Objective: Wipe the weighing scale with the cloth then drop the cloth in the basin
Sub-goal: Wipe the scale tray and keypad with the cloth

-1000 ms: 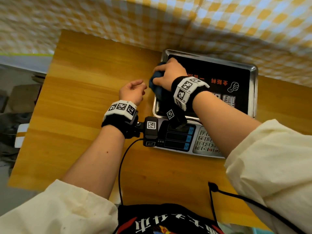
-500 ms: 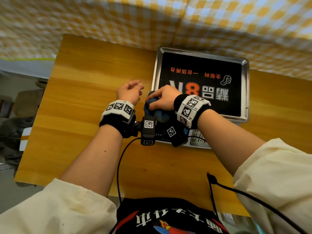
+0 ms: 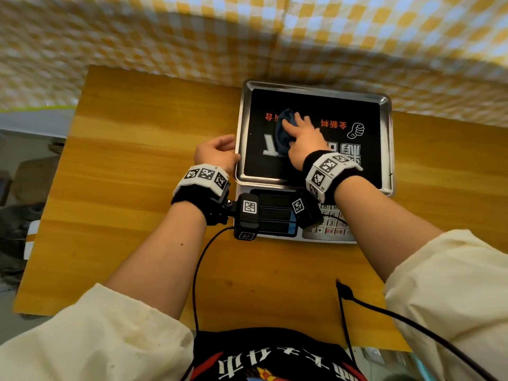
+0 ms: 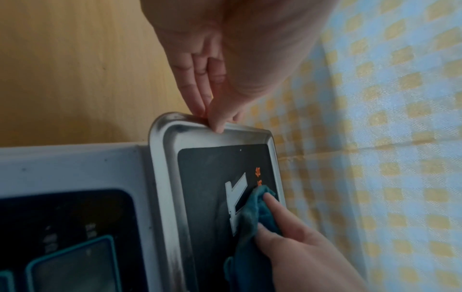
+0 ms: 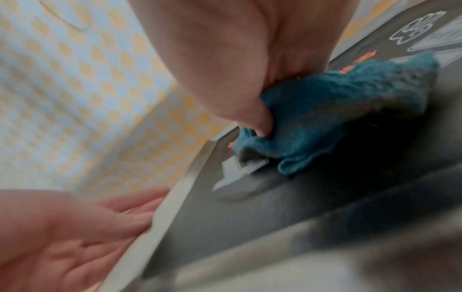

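Note:
The weighing scale (image 3: 385, 149) stands on the wooden table, with a steel tray and a black printed mat on top. A dark blue cloth (image 3: 281, 133) lies bunched on the left part of the mat. My right hand (image 3: 301, 133) grips and presses it down; in the right wrist view the thumb (image 5: 260, 122) digs into the cloth (image 5: 337, 110). My left hand (image 3: 220, 154) holds the tray's left rim, thumb on top and fingers (image 4: 197, 102) under the edge. No basin is in view.
The scale's display and keypad (image 3: 330, 225) face me, partly hidden by the wrist cameras. The wooden table (image 3: 132, 188) stretches bare to the left. A yellow checked cloth (image 3: 247, 37) hangs behind the table. Black cables (image 3: 196, 270) run near my body.
My right hand has carried the cloth from the tray's near left corner up onto the mat. My left hand has moved right and taken hold of the tray's rim.

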